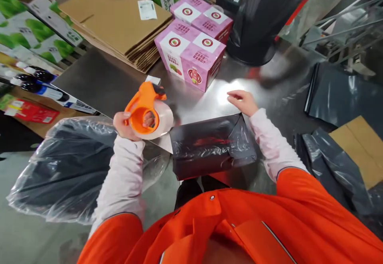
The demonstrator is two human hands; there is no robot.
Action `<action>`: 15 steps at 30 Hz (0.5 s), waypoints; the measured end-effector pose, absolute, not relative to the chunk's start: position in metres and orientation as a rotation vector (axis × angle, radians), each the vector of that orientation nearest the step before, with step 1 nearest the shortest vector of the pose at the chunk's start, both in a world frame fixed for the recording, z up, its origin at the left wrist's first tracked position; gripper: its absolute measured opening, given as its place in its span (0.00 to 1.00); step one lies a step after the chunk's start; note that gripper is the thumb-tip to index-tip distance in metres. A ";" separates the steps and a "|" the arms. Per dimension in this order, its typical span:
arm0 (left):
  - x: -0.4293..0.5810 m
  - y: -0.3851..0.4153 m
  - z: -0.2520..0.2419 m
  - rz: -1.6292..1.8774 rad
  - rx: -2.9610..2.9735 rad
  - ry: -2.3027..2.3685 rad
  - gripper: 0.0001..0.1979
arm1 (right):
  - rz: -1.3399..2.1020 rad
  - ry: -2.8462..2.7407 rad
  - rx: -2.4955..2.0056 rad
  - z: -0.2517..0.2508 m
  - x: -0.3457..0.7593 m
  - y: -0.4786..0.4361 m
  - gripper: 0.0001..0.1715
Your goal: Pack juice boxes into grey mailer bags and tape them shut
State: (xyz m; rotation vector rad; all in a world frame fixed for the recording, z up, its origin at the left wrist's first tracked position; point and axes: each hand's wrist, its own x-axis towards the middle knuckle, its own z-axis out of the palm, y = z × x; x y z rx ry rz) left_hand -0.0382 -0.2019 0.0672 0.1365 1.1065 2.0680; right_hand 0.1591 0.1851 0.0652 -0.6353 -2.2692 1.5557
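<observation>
Head view: we note the left hand (127, 126) closed around an orange tape dispenser (143, 104) at centre left, its clear tape roll (164, 120) apparently kept raised off the steel table (98, 76). The right hand (242, 102), fingers (235, 94) loosely curled and holding nothing, rests just beyond a dark plastic-wrapped parcel (211, 146) at centre, seemingly keeping close to it.
</observation>
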 end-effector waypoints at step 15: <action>-0.051 -0.074 0.091 1.675 0.364 1.080 0.32 | 1.290 -2.238 -0.137 0.088 0.095 0.153 0.20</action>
